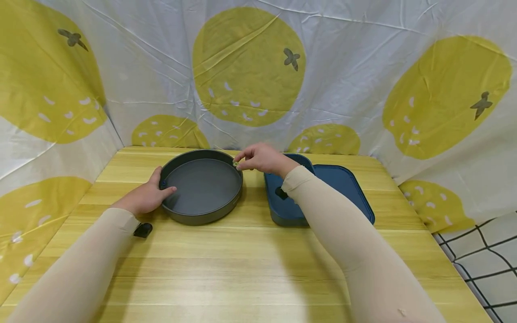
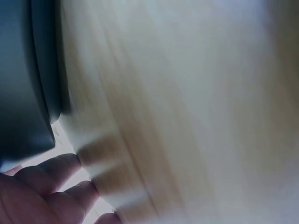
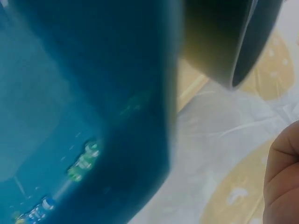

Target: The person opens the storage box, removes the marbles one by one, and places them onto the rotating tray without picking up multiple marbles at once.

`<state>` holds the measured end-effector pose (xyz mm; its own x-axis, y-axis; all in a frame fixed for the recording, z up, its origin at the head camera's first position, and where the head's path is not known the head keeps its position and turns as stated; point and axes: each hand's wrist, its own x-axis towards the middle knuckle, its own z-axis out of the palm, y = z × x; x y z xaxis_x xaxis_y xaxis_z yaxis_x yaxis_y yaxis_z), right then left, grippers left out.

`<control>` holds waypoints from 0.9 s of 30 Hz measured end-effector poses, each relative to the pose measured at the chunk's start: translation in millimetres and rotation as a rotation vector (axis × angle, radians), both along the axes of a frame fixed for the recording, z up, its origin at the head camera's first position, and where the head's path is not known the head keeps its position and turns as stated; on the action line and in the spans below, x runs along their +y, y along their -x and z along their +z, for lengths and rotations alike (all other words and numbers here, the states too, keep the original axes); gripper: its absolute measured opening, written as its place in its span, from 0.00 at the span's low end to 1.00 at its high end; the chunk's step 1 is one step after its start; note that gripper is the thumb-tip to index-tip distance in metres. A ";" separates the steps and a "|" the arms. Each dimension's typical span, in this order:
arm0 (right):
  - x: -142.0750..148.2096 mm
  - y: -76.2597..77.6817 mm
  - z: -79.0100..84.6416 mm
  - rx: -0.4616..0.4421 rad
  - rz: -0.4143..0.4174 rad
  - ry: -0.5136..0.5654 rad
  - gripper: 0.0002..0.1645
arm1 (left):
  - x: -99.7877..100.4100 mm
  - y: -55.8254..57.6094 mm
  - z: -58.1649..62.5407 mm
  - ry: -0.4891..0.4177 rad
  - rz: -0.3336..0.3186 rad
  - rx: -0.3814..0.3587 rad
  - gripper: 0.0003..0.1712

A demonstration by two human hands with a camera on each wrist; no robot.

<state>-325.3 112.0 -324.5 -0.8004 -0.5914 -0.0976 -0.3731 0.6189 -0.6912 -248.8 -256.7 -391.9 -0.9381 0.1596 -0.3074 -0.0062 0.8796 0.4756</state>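
A round dark grey cake pan (image 1: 206, 184) stands on the table's left half. My left hand (image 1: 143, 197) holds its left rim, thumb over the inside and fingers outside; in the left wrist view its fingertips reach the tabletop. Beside that hand, a small dark blue piece (image 1: 163, 184) lies against the pan's inner wall. Above the pan's right rim, my right hand (image 1: 260, 158) pinches a tiny yellow-green piece (image 1: 236, 164) between thumb and fingers. Under the right wrist stands a blue rectangular container (image 1: 282, 211). Inside it lie a shiny green piece (image 3: 84, 161) and a shiny blue piece (image 3: 37, 212).
A flat blue lid or tray (image 1: 343, 184) lies at the container's right. The wooden table (image 1: 226, 269) meets a fruit-patterned curtain (image 1: 347, 80) at the back and sides. Black grid lines mark a white surface (image 1: 488, 260) at the lower right.
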 end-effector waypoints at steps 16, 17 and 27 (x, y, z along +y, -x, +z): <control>-40.8 -7.2 3.3 0.011 0.101 -0.009 0.16 | -3.0 3.8 -4.2 -0.011 0.004 -0.005 0.63; -42.0 -7.6 3.3 0.012 0.107 -0.014 0.16 | -2.9 3.8 -4.1 -0.012 0.004 -0.006 0.63; -47.8 -10.1 4.6 -0.002 0.149 -0.059 0.19 | -2.2 2.4 -3.5 -0.014 0.005 -0.007 0.63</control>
